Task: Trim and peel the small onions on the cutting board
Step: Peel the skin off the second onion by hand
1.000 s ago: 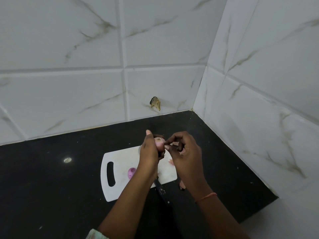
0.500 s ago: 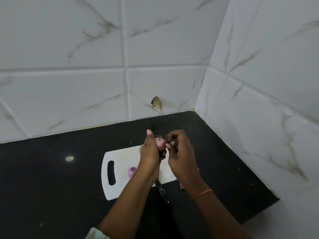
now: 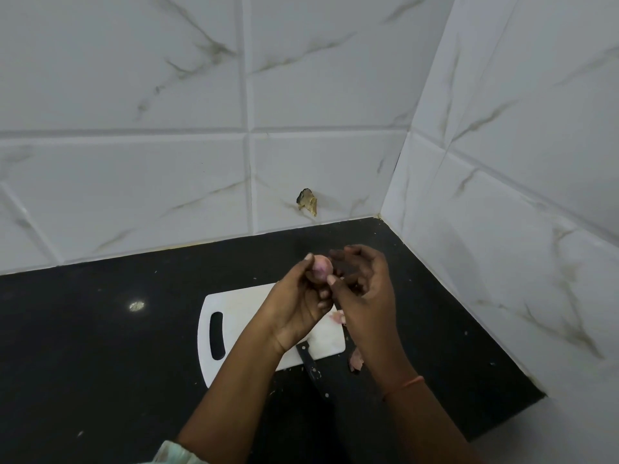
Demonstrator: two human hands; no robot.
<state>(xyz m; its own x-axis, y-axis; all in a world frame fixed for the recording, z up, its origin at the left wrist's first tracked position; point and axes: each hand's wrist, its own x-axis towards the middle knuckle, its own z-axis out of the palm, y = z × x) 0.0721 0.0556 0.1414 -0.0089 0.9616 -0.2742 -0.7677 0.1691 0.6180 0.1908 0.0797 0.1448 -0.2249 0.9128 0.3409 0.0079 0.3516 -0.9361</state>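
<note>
Two bare hands meet above a black countertop (image 3: 100, 346) in a corner of white, veined wall tiles (image 3: 134, 182). At far left a small bright glint (image 3: 136, 306) shows on the dark stone. Next comes a white cutting board (image 3: 234, 306), lying flat with its slotted handle (image 3: 216, 335) at the left end and its right part partly hidden by the person's forearms. Above the board, the left hand (image 3: 294, 306) is raised off the surface and grips a small pinkish onion (image 3: 322, 265) between its thumb and curled fingers, the onion held in the air over the far edge of the board. On the wall behind, just above the counter line, a chipped, brownish hole (image 3: 307, 201) breaks one tile. Under the left wrist a dark-handled knife (image 3: 310, 361) lies across the board's near edge, its handle running out onto the counter; the blade is hidden. Just right of the onion, the right hand (image 3: 365, 289) has its fingers loosely curled and its thumb tip beside the onion; whether it pinches a bit of skin cannot be told. Pale pink peel scraps (image 3: 337, 317) lie on the board's right end beneath the hands, and another peel piece (image 3: 355, 359) lies on the counter just off the board's right corner. An orange thread bracelet (image 3: 410, 383) circles the right wrist.
</note>
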